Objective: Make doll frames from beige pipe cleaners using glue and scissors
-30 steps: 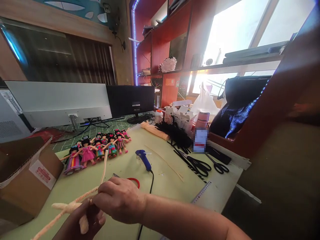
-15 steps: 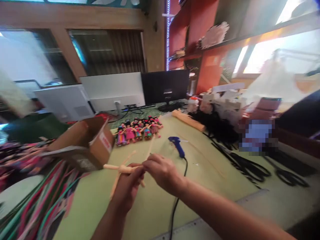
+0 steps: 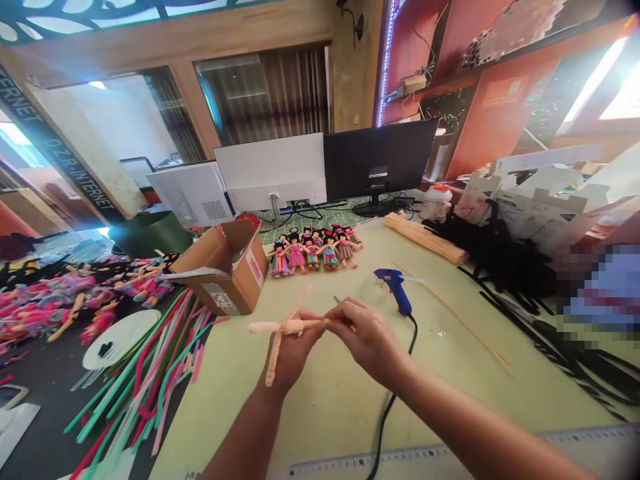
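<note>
A beige doll body of fuzzy pipe cleaner (image 3: 290,327), with limbs sticking out to several sides, is held above the green mat. My left hand (image 3: 295,353) is closed around its middle, thumb along the top. At the body's right end, my right hand (image 3: 367,337) has its fingers pinched together on the narrow tip, touching my left fingertips. A small thin point shows behind my right fingers; what it belongs to is hidden. Right of my hands, a blue glue gun (image 3: 397,290) lies on the mat with its cord trailing toward me.
Finished dolls (image 3: 313,250) lie in a group beyond my hands, beside an open cardboard box (image 3: 225,267). Coloured pipe cleaners (image 3: 145,373) spread at left. At right are a beige bundle (image 3: 425,239), black fuzzy strands (image 3: 500,253) and dark-handled scissors (image 3: 595,367). A ruler (image 3: 415,457) lies in front.
My view has swung left, so everything sits further right. The doll body has turned in my left hand. A long beige strip upright by my right fingers no longer shows.
</note>
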{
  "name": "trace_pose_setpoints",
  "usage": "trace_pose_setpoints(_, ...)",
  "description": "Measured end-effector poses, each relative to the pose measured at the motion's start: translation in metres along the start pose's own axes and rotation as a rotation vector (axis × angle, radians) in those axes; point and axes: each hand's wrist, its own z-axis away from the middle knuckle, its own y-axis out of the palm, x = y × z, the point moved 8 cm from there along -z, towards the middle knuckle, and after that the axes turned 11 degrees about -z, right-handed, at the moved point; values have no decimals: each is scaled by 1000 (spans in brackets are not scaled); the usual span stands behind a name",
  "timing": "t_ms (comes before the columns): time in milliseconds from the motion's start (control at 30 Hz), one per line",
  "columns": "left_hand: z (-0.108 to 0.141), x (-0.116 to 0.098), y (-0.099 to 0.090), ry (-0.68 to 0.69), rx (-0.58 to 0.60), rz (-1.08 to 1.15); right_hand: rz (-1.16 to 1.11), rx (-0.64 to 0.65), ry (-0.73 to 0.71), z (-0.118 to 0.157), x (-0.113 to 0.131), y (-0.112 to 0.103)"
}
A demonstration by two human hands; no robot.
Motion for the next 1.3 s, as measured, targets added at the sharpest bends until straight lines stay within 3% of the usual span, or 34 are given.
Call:
trace_pose_setpoints(267, 3, -9, -2, 104, 107, -150, -349, 190, 519, 9, -30, 14)
trace_pose_setpoints(433, 4, -16, -6, 151, 143, -177, -673, 238, 639, 16, -33, 25)
trace_pose_setpoints(533, 4, -16, -3, 131, 161, -95, -739, 258, 636, 19, -30, 31)
trace_pose_setpoints(633, 2, -5, 3, 26, 137, 44, -648, 210, 549, 14, -28, 27)
trace_pose_setpoints(767, -4, 20, -3, -144, -97, 131, -236, 10, 280, -1, -18, 0)
trace_pose_setpoints(833, -4, 26, -4, -186, -146, 93, -74, -70, 122, -5, -9, -11)
trace_pose_setpoints(933, -2, 26, 7, -234, -48, 130, 51, -84, -106, -3, 7, -12)
trace_pose_setpoints(1067, 4, 19, 16, -268, 18, 297, 197, 5, -298, 7, 19, 1)
trace_pose_setpoints(1167, 5, 17, 19, -267, 26, 436, 248, 32, -350, 11, 21, 7)
trace_pose_setpoints(1300, 3, 19, 20, -228, 33, 529, 189, -12, -312, 8, 17, 3)
